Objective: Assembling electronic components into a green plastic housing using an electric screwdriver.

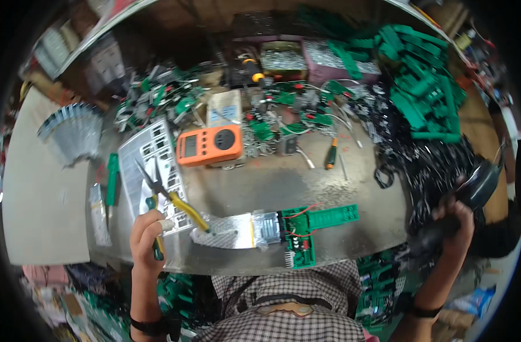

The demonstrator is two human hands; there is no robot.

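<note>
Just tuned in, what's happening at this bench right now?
A person sits at a cluttered metal workbench. The left hand grips needle-nose pliers with yellow and green handles. The right hand holds a black power tool off at the bench's right edge. A green circuit board joined to a silver heatsink lies untouched between them.
</note>
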